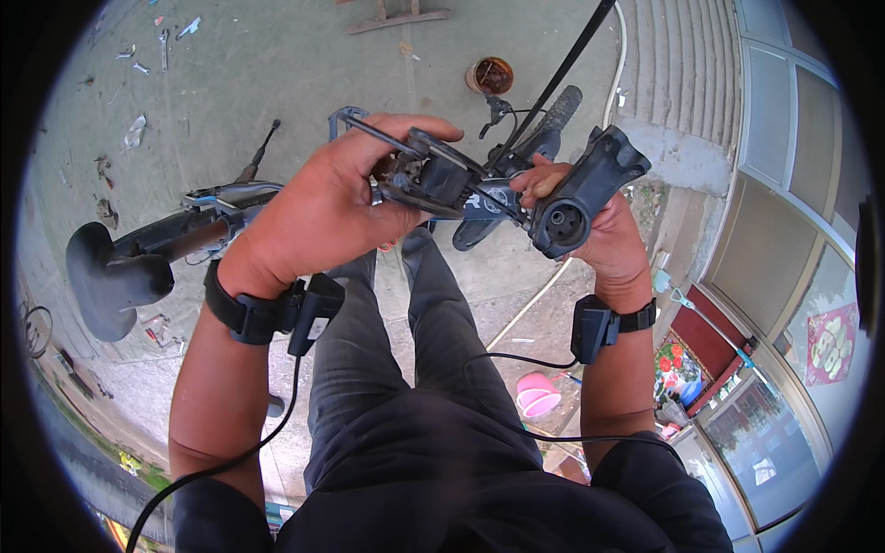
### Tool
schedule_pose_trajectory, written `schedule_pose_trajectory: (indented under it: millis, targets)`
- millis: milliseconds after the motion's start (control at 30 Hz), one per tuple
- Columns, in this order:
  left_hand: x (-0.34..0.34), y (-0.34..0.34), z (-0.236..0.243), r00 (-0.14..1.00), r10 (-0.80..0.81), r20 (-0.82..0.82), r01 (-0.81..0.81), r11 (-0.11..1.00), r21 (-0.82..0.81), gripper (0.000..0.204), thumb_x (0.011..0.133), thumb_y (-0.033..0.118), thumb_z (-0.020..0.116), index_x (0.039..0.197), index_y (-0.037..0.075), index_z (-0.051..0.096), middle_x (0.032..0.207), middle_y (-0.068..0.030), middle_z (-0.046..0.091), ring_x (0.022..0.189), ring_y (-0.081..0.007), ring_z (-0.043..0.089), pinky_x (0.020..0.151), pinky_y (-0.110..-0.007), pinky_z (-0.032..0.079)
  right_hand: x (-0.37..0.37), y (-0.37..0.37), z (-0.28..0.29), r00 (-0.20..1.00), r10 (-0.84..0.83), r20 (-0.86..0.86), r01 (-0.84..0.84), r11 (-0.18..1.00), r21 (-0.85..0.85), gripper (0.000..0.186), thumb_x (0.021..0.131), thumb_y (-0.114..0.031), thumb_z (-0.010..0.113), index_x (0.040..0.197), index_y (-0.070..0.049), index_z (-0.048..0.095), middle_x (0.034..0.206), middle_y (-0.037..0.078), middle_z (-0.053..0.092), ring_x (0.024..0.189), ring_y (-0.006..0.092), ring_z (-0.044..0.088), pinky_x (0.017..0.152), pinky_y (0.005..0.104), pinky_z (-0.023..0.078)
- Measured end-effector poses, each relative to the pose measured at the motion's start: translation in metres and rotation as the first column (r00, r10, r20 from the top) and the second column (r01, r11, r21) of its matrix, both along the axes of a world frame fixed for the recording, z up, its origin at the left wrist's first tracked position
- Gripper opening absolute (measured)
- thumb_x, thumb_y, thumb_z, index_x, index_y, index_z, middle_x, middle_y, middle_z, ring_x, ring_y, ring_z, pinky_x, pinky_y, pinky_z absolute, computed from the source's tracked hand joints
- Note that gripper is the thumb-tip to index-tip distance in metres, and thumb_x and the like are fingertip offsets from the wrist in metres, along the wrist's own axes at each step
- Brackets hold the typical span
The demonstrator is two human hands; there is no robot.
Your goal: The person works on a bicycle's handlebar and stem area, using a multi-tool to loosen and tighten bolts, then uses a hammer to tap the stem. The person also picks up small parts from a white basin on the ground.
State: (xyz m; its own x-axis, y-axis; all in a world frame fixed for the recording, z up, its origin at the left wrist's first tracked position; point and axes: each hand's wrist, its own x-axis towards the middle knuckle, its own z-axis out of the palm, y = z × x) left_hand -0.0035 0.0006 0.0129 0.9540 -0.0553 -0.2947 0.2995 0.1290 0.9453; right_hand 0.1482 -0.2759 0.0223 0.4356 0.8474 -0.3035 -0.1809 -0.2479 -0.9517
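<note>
Left hand [323,198]: fingers curled around a black bracket assembly [446,181]. Right hand [607,238]: fingers wrapped around a black handlebar stem [590,189]. Both parts are above the bicycle [477,205]. The stem appears detached, a judgement; no bar shows in its clamp; mounting appears undone.

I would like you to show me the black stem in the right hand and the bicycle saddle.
Black stem [595,184], head view: middle of its body.
Bicycle saddle [112,278], head view: middle of its dark cover.
</note>
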Motion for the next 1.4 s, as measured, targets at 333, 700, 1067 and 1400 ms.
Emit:
schedule_pose_trajectory:
  millis: [333, 700, 1067, 1400]
  targets:
    - [-0.003, -0.002, 0.001, 0.979, 0.048, -0.200, -0.142, 0.861, -0.489, 0.065, 0.084, -0.019, 0.056, 0.144, 0.008, 0.055, 0.120, -0.0090, 0.070, 0.100, -0.0173, 0.069, 0.080, -0.026, 0.056, -0.002, 0.003, 0.002, 1.000, -0.020, -0.009, 0.020, 1.000, -0.015, 0.048, 0.070, -0.034, 0.091, 0.107, -0.009, 0.072, 0.107, 0.005, 0.073, 0.121, 0.0305, 0.065, 0.124, 0.0535, 0.021]
    - [-0.021, -0.006, -0.040, 0.987, 0.122, -0.108, -0.159, 0.571, -0.806, 0.026, 0.100, 0.005, 0.057, 0.123, -0.002, 0.069, 0.139, -0.0204, 0.061, 0.124, -0.0287, 0.063, 0.100, -0.037, 0.053, -0.005, 0.001, -0.002, 0.999, -0.050, -0.017, 0.049, 0.998, -0.031, 0.050, 0.069, -0.036, 0.091, 0.108, -0.010, 0.073, 0.109, 0.005, 0.073, 0.120, 0.0295, 0.065, 0.124, 0.0540, 0.022]
    - [-0.015, -0.010, -0.039, 0.962, 0.033, -0.273, -0.229, 0.646, -0.728, 0.060, 0.091, 0.040, 0.077, 0.132, 0.001, 0.056, 0.131, -0.0201, 0.064, 0.118, -0.0340, 0.067, 0.098, -0.048, 0.057, -0.004, -0.005, -0.005, 0.985, -0.044, -0.169, 0.046, 0.999, 0.010, 0.061, 0.068, -0.017, 0.093, 0.122, -0.003, 0.069, 0.123, 0.011, 0.072, 0.124, 0.0242, 0.062, 0.121, 0.0426, 0.031]
    - [-0.007, 0.003, -0.039, 0.954, -0.130, -0.272, -0.121, 0.659, -0.742, 0.059, 0.088, 0.019, 0.082, 0.135, -0.001, 0.052, 0.132, -0.0132, 0.061, 0.117, -0.0187, 0.063, 0.099, -0.030, 0.051, -0.004, -0.010, -0.010, 0.987, -0.015, -0.158, 0.025, 0.998, 0.064, 0.070, 0.070, -0.012, 0.093, 0.132, -0.003, 0.062, 0.125, 0.011, 0.071, 0.126, 0.0247, 0.061, 0.116, 0.0434, 0.037]
